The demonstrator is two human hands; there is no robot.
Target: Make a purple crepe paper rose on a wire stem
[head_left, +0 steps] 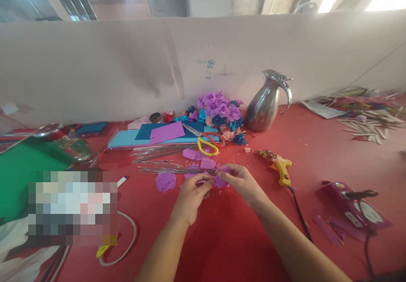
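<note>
Two hands closed: my L hand [190, 196] & R hand [243, 184] pinch purple paper [221, 182] betw. fingertips; purple petal stack [165, 182] just left of L hand. Imo light grip, tips close, so paper won't crease.

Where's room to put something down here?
Bare red table: between the left forearm and right forearm, and between the yellow glue gun and pale sticks. Crowded: beyond the left hand and right hand, with wires, purple petals and scissors.
</note>
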